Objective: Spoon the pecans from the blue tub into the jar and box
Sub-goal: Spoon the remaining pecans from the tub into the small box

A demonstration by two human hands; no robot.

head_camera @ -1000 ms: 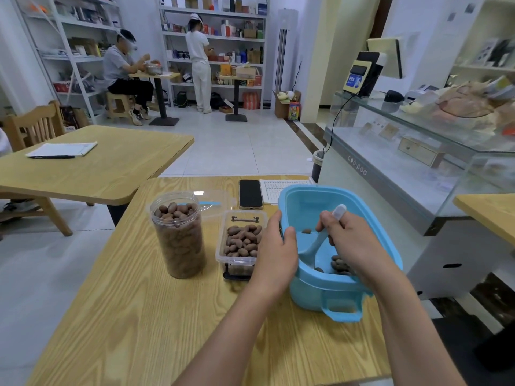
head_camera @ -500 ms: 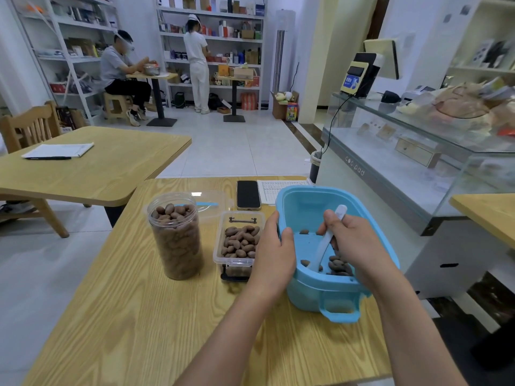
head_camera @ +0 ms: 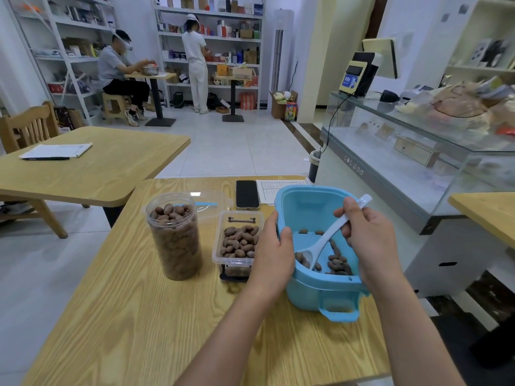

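Few pecans (head_camera: 338, 264) in blue tub (head_camera: 309, 201) between both hands.

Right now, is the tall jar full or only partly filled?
Full: the pecans reach the open mouth of the jar, and no lid is on it.

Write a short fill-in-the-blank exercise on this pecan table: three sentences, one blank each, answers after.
1. The right hand holds a white ____ that dips into the blue tub.
2. The left hand grips the tub's ____ rim.
3. Between the jar and the tub stands the clear ____, holding pecans.

Answers: spoon; left; box
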